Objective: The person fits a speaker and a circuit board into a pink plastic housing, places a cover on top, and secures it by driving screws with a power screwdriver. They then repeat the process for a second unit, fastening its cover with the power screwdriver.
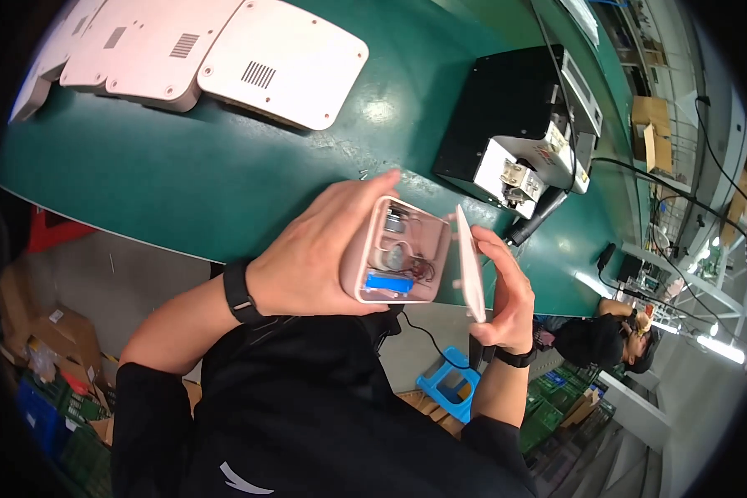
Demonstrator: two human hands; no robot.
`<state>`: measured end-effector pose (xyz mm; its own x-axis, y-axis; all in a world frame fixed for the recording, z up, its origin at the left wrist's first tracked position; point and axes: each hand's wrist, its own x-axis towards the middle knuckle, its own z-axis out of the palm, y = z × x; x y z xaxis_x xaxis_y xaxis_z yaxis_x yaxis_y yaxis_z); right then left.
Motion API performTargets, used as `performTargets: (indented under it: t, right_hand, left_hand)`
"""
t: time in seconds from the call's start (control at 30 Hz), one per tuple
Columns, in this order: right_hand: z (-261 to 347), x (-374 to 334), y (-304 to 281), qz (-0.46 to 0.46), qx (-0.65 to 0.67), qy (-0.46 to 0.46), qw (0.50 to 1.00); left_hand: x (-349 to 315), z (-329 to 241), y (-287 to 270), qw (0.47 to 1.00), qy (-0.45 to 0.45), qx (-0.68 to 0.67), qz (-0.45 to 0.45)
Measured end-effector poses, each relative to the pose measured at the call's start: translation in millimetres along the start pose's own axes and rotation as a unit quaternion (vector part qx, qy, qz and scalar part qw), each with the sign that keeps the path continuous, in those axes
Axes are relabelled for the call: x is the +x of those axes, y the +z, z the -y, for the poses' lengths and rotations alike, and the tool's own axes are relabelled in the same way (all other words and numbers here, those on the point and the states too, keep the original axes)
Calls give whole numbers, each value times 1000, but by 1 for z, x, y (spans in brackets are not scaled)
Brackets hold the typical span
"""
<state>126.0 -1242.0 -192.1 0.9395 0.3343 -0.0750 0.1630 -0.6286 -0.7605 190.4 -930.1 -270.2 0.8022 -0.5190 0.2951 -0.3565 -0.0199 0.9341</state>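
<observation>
My left hand (303,249) grips a small pale pink plastic housing (353,270) from its left side, its open face turned up toward me. Inside the housing lie a blue block (388,283) that looks like a battery, a small silvery metal part (396,219) and thin dark and reddish wires (422,269). A matching flat pink cover (471,270) with small pegs is pinched between the fingers and thumb of my right hand (510,303). The cover stands nearly on edge, just right of the housing, with a narrow gap between them.
Several pale casings (299,62) with vent slots lie on the green table (166,178) at the far left. A black box-shaped machine (506,100) with a metal front mechanism stands beyond my hands, a black-handled tool (539,214) beside it. A blue stool (450,386) is below; another person (593,340) is at right.
</observation>
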Motion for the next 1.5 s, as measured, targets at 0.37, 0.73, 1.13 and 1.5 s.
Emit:
performTargets:
  t: [0.37,0.73,1.13,1.5]
  right_hand:
    - [-5,-56,24,-167,492,202,830]
    - [50,1,-27,16,313,144,939]
    - [34,11,-24,62,185,-8,981]
    - [32,11,-24,62,146,-40,986]
  left_hand:
    - [-11,-4,-4,995,-63,-76,11]
    - [10,-31,-2,963,-87,-233,100]
    - [11,-39,-4,982,-25,-153,110]
    - [9,-41,-2,983,-12,-152,102]
